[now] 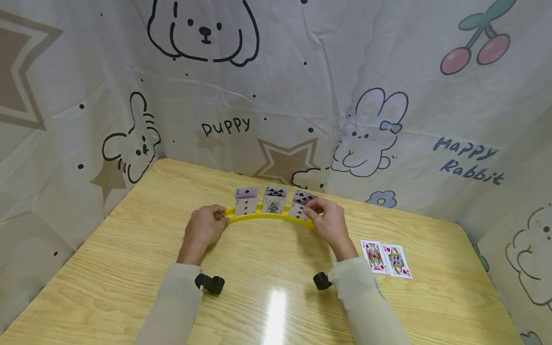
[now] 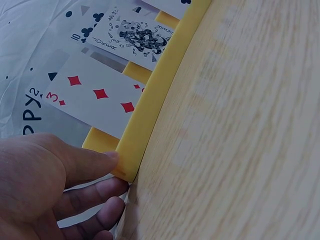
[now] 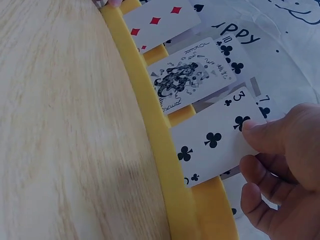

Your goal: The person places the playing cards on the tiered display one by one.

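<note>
A curved yellow card holder (image 1: 258, 216) stands on the table with two rows of playing cards upright in it. My left hand (image 1: 201, 234) pinches its left end, thumb on the front wall (image 2: 145, 107). In front are a three of diamonds (image 2: 100, 95), a black-and-white joker (image 3: 192, 75) and a three of clubs (image 3: 212, 142). Behind them stand a two of spades (image 1: 246, 191), a ten of clubs (image 3: 240, 60) and a seven of clubs (image 1: 303, 195). My right hand (image 1: 331, 224) pinches the three of clubs, whose lower edge sits in the holder; the thumb covers part of its face.
Two red-suited face cards, one of diamonds (image 1: 373, 257) and one of hearts (image 1: 396, 261), lie face up to the right of my right hand. Behind the wooden table (image 1: 267, 268) hangs a printed cloth (image 1: 293, 96). Each wrist wears a small black camera (image 1: 214, 285).
</note>
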The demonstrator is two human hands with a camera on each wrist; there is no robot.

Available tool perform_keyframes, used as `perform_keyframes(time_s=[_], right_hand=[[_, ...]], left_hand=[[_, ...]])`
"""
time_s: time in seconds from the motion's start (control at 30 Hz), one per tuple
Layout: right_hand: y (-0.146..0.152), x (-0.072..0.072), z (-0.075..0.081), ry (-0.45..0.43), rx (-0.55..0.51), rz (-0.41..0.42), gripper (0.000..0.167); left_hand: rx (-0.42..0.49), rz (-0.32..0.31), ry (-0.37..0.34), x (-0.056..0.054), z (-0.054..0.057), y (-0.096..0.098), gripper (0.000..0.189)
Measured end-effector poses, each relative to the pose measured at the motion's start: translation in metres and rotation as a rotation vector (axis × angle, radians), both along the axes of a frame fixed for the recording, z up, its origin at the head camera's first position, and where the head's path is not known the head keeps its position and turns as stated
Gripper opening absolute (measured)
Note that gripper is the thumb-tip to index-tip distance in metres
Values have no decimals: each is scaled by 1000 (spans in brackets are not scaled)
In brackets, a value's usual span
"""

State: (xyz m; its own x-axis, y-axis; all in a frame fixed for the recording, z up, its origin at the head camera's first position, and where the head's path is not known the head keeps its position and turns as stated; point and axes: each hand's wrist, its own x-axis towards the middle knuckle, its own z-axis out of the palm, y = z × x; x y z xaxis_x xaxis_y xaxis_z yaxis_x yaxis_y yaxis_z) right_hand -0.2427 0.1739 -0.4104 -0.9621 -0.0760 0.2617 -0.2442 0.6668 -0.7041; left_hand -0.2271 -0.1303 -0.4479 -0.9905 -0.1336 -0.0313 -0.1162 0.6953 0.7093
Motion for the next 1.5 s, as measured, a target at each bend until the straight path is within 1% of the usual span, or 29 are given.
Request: perform_keyframes(time_s=[0.17, 0.63, 0.9, 1.1, 1.23, 1.5], right_hand=[[3, 1, -3, 21, 8, -8, 5], [19, 9, 0, -55, 39, -63, 18], [31, 16, 0, -70, 44, -54, 23], [40, 22, -3, -90, 61, -64, 23], [47, 25, -5, -107, 62, -62, 22], [62, 31, -5, -137, 63, -51, 25]], left_hand=[[-3, -8, 6, 2, 0, 1, 35], [-4, -14, 2, 0, -1, -1, 35], [-6, -15, 15, -1, 0, -1, 35], [0, -28, 6, 1, 0, 0, 34], [-3, -29, 14, 1, 1, 0, 33], [-5, -26, 10, 1, 1, 0, 34]])
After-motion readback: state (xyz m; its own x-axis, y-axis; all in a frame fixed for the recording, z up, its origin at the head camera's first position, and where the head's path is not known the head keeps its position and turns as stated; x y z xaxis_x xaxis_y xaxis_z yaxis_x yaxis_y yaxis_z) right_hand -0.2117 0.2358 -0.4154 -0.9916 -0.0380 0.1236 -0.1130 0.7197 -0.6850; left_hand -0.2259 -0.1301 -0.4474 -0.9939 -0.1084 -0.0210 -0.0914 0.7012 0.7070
